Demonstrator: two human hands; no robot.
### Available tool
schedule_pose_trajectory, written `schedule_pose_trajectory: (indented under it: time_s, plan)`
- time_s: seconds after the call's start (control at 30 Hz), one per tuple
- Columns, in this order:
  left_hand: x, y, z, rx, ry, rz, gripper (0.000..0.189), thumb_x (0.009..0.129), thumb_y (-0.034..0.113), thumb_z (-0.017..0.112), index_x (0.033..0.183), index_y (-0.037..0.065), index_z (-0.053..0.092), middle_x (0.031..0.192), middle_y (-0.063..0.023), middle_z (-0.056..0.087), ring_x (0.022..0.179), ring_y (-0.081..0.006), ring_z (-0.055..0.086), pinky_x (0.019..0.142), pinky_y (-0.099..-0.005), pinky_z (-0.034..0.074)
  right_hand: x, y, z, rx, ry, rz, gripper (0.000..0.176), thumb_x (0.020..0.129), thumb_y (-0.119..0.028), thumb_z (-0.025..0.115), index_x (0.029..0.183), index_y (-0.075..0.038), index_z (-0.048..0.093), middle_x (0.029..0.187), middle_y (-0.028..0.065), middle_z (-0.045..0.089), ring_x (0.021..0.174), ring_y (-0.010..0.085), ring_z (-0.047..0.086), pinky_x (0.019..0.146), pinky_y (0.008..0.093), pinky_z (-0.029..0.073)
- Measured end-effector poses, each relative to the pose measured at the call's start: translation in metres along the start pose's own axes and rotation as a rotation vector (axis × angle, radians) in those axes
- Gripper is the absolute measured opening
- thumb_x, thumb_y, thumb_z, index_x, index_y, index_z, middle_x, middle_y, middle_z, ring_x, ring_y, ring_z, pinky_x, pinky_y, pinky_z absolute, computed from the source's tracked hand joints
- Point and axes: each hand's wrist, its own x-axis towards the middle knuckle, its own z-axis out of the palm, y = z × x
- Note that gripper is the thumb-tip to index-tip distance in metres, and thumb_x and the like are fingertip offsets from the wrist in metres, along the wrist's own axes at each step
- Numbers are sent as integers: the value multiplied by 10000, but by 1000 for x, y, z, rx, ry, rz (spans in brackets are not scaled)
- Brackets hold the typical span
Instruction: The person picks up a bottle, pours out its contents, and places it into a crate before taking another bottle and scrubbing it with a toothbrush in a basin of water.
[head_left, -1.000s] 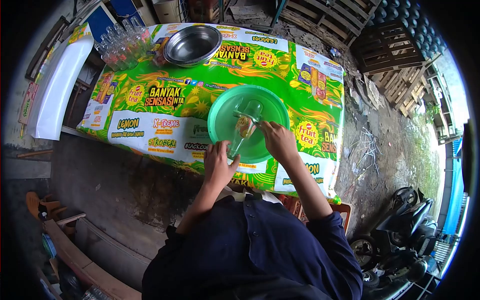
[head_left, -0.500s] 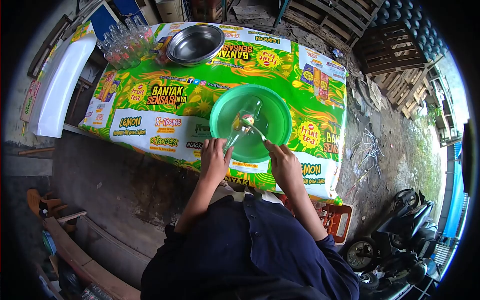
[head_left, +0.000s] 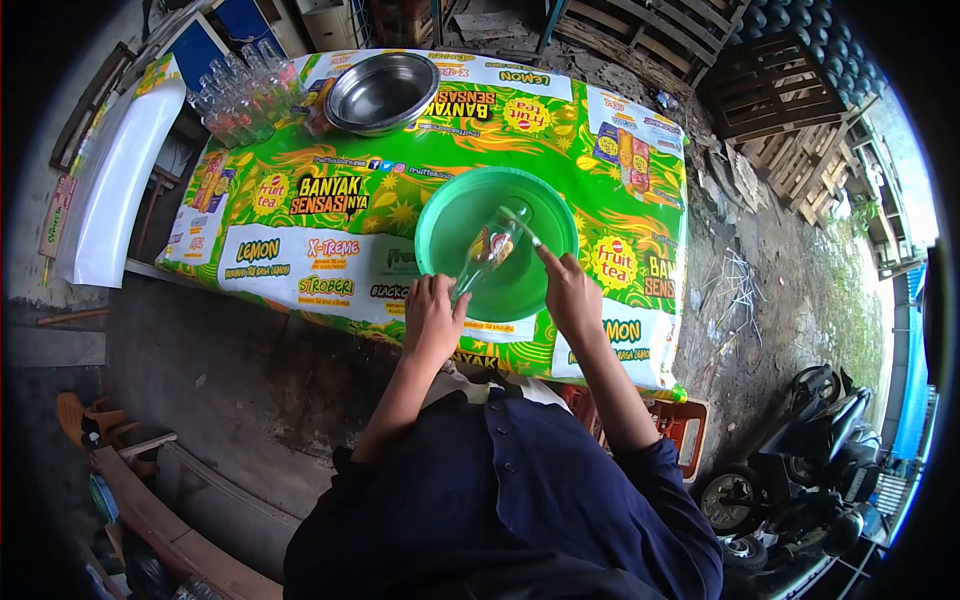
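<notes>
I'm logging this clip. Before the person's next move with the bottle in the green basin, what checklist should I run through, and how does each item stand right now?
1. Left hand grips the bottle at its near end: ok.
2. Bottle lies tilted inside the green basin, not over the table cover: ok.
3. Right hand holds the thin tool, tip by the bottle's far end: ok.
4. Tool tip actually touching the glass: cannot tell.
5. Water in the basin: cannot tell.
6. Metal bowl and cluster of bottles stand at the far end, apart from both hands: ok.
</notes>
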Motion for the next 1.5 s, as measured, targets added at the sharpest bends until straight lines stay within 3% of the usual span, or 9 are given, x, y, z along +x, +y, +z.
schedule_pose_trajectory:
  time_s: [0.13, 0.33, 0.57, 0.73, 0.83, 0.93, 1.17, 1.33, 1.5]
  plan:
    - [0, 0, 2, -16, 8, 2, 249, 739, 163, 623, 890, 26, 480, 852, -138, 503, 823, -318, 476, 732, -417, 384, 29, 15, 3, -67, 74, 46, 309, 822, -92, 470, 1113, -164, 543, 783, 122, 540, 627, 295, 576, 502, 398, 447]
    - [-1, -4, 4, -27, -18, -19, 263, 732, 153, 625, 907, 25, 475, 864, -140, 501, 827, -321, 476, 734, -423, 383, -23, -15, -10, -22, -41, -194, 406, 765, -24, 458, 1139, -166, 527, 787, 107, 517, 562, 284, 568, 458, 388, 452]
    - [0, 2, 2, -22, 13, -6, 231, 759, 164, 595, 903, 27, 478, 866, -141, 501, 827, -322, 476, 734, -419, 383, 38, 22, 3, -80, 104, 11, 311, 816, -83, 447, 1100, -161, 549, 781, 130, 553, 617, 305, 578, 510, 414, 442]
    - [0, -5, 3, 45, -5, -52, 175, 796, 149, 546, 904, 22, 494, 881, -134, 495, 826, -314, 476, 734, -412, 381, -16, 7, -20, -186, -144, 85, 282, 817, -96, 453, 1081, -131, 547, 779, 144, 562, 644, 330, 577, 524, 419, 444]
    - [4, -1, 2, 7, 158, 11, 166, 812, 144, 521, 932, 32, 507, 901, -122, 486, 824, -304, 475, 733, -407, 379, -33, -5, -33, 19, -129, 37, 276, 818, -95, 466, 1083, -125, 540, 773, 141, 560, 646, 336, 572, 535, 420, 451]
    - [4, -3, 1, 36, 83, 19, 167, 815, 134, 515, 963, 57, 517, 912, -109, 477, 830, -296, 470, 738, -404, 374, -30, -28, -38, 180, -79, -15, 254, 824, -108, 489, 1069, -135, 546, 777, 143, 553, 634, 326, 570, 532, 416, 456]
    - [2, 12, -6, 78, 15, 27, 222, 758, 161, 597, 954, 81, 530, 892, -97, 476, 840, -276, 475, 742, -393, 375, 27, 3, 16, 49, 90, 75, 282, 829, -86, 469, 1096, -152, 530, 804, 135, 539, 628, 324, 567, 520, 412, 453]
    - [3, 3, 1, -3, -21, -30, 263, 743, 154, 616, 971, 73, 512, 877, -95, 474, 830, -273, 496, 726, -390, 390, -27, -24, -2, 131, -71, -136, 308, 814, -96, 490, 1109, -176, 534, 770, 110, 516, 581, 302, 558, 475, 400, 454]
    - [4, -2, 2, -19, -16, -27, 250, 767, 152, 594, 978, 59, 499, 887, -110, 489, 843, -286, 501, 719, -398, 397, 10, -3, 8, 11, 32, 21, 315, 838, -91, 428, 1126, -167, 533, 784, 132, 532, 610, 307, 570, 492, 397, 448]
